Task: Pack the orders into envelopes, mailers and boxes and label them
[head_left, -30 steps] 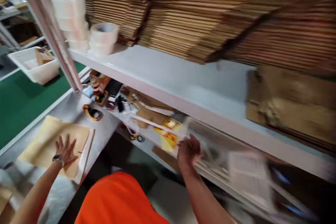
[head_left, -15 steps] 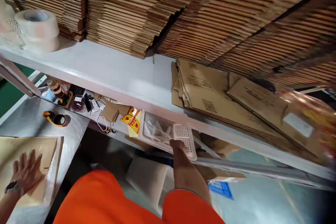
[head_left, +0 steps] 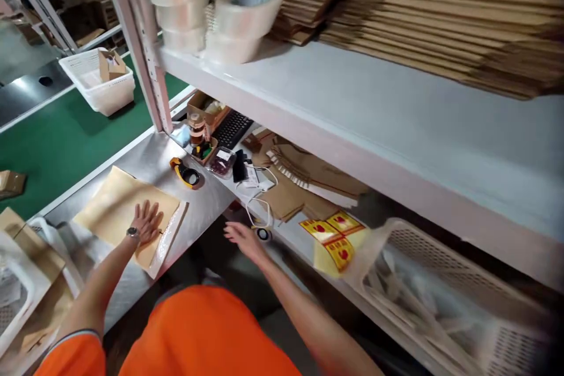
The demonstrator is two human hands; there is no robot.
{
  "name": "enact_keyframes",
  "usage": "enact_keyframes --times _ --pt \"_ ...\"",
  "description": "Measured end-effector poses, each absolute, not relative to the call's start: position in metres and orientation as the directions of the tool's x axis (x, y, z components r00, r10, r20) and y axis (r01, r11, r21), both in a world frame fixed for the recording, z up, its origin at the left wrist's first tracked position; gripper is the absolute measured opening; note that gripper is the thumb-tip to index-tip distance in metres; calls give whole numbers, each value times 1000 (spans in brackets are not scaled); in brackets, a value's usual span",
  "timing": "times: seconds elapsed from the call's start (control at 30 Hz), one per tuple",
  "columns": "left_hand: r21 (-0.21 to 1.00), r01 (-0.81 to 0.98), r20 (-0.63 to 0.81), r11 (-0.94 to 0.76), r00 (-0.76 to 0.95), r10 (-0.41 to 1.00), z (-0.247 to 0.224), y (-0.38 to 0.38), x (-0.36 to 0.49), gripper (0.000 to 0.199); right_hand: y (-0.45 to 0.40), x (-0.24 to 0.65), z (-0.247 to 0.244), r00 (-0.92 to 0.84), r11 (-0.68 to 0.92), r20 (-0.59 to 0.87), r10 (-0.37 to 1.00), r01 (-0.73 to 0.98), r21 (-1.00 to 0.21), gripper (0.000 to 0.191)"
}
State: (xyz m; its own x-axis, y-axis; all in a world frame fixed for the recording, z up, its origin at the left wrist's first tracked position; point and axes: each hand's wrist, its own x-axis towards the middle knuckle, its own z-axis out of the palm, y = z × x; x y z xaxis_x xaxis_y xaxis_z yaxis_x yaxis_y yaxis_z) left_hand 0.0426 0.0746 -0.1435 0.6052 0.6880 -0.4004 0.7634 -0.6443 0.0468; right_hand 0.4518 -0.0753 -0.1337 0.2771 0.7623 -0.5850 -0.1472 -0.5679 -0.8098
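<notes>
My left hand [head_left: 147, 226], with a watch at the wrist, lies flat with fingers spread on a tan padded envelope [head_left: 106, 202] on the metal table [head_left: 205, 208]. The envelope has a clear bubbly strip along its right edge. My right hand [head_left: 240, 235] is in the air over the gap beside the table, its fingers loosely bent and apart, with nothing visible in it. An orange and black tape dispenser [head_left: 185, 174] lies on the table beyond the envelope.
A white shelf [head_left: 308, 100] bears tape rolls [head_left: 247, 17] and stacked flat cardboard [head_left: 440, 29]. Below it are a keyboard [head_left: 233, 128], yellow-red stickers [head_left: 335, 238] and a basket [head_left: 445, 270]. White baskets [head_left: 99, 85] stand by the green belt [head_left: 57, 141] and at the lower left.
The view has swung left. My right hand has come away from the plastic basket and moved left toward the table. My left hand is still flat on the envelope.
</notes>
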Motion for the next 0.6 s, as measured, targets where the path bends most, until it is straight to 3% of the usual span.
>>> enact_keyframes --times 0.13,0.3,0.6 --pt "141 743 -346 -654 656 671 -161 67 41 71 -20 349 -158 76 -671 -708 702 -264 -693 35" --pt "214 725 -325 -655 685 652 -171 63 41 71 -2 290 -180 -71 -711 -742 667 -355 -606 45" --pt "276 677 -257 -682 736 627 -165 62 42 68 -5 254 -204 99 -591 -643 759 -307 -746 53"
